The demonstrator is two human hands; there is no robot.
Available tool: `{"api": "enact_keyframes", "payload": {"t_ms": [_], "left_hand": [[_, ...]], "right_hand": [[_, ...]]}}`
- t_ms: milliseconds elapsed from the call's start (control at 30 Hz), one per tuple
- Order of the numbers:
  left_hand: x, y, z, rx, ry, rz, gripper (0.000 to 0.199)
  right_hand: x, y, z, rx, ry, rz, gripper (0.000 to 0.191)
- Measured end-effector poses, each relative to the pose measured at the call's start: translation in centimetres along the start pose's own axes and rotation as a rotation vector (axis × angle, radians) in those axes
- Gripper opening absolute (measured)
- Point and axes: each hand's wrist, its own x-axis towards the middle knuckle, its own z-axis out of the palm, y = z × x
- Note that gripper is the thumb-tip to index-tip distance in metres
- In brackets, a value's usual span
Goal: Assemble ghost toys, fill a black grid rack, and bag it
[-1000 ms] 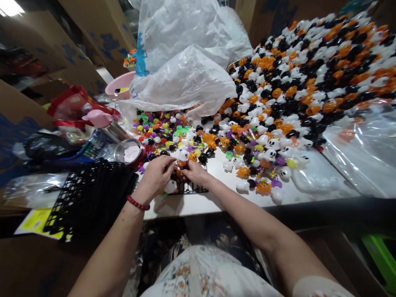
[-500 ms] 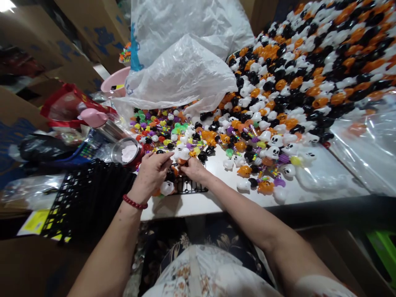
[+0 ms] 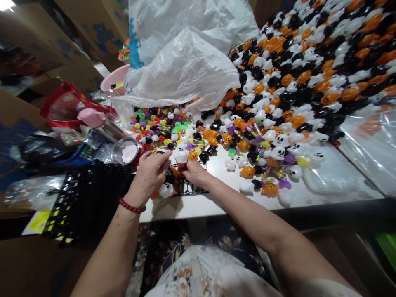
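Observation:
A black lattice rack (image 3: 193, 186) lies on the white table near its front edge, with small ghost and pumpkin pieces at its left part. My left hand (image 3: 152, 171) is over the rack's left end, fingers bent together; what its fingertips hold is hidden. Just to the right, my right hand (image 3: 196, 173) is closed at the rack's back side, touching a white ghost piece (image 3: 181, 156) with an orange base. Below my left hand's fingers sits another white ghost piece (image 3: 166, 189). An orange pumpkin piece (image 3: 193, 155) lies just behind my right hand.
Black, white and orange pieces form a large heap (image 3: 297, 78) at the right. A plastic bag (image 3: 185, 66) stands behind small colourful pieces. On the left are a bowl of pale powder (image 3: 125, 151), a pink-lidded bottle (image 3: 93, 118) and stacked black racks (image 3: 93, 198).
The white ghost piece between my hands now stands more upright, with its orange base showing. My hands have barely moved. The view has shifted slightly.

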Motion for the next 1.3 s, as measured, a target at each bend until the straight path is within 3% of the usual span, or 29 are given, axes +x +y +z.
{"api": "enact_keyframes", "payload": {"t_ms": [333,533,733,867,1100,1300], "left_hand": [[-0.7,-0.6,0.8,-0.007,-0.043,0.000,0.033],[-0.5,-0.3,0.4,-0.035,-0.045,0.016,0.032],[-0.3,0.4,0.1,-0.043,-0.157,0.066,0.032],[-0.1,0.7,-0.2,-0.094,-0.162,0.083,0.033],[-0.2,0.7,-0.7,-0.137,-0.174,0.075,0.035],[-0.4,0.3,-0.3,-0.130,-0.161,0.070,0.035]], "right_hand": [[-0.2,0.7,0.2,0.158,-0.094,0.005,0.020],[-0.9,-0.2,0.1,0.086,-0.100,0.023,0.024],[-0.9,0.3,0.6,0.081,-0.080,0.026,0.024],[-0.9,0.3,0.6,0.076,-0.066,0.028,0.027],[-1.0,0.4,0.9,-0.071,-0.052,0.031,0.033],[-1.0,-0.7,0.8,-0.223,-0.122,0.053,0.038]]}}
